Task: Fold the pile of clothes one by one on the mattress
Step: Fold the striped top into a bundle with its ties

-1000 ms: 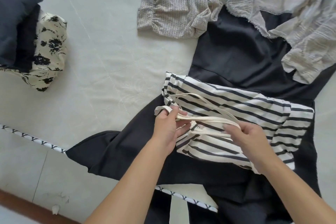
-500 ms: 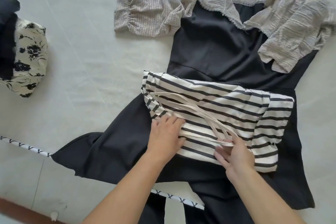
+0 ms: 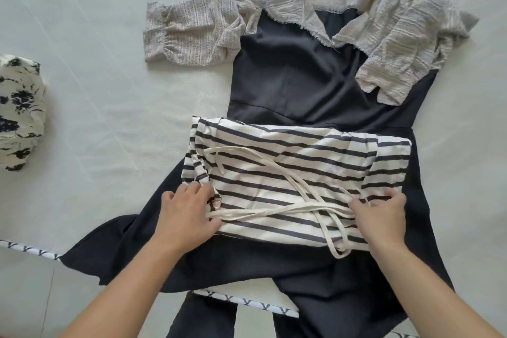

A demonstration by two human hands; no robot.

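Head view: a striped top [image 3: 296, 170], partly folded into a rough rectangle, lies at the centre of the frame on a black dress [image 3: 296, 85] spread over the mattress [image 3: 109, 35]. Cream straps [image 3: 263, 167] loop and cross over the stripes; one loop hangs past the top's lower edge at centre right.

The left hand [image 3: 186, 214] rests on the top's lower left corner, fingers curled over the fabric edge and a strap end; it seems to pinch them, though the fingertips are partly hidden. The right hand [image 3: 381, 217] lies at the lower right corner, fingers spread and bent onto the fabric and straps, gripping the edge there.

A grey textured blouse [image 3: 329, 8] lies crumpled across the upper part of the frame, overlapping the dress's neckline, one sleeve stretched left. At the left edge sits a folded floral garment [image 3: 19, 115], cream with black flowers. A white trim [image 3: 247, 303] with repeated dark V-like marks runs along the mattress edge, lower left and bottom centre. No readable writing or labels show.
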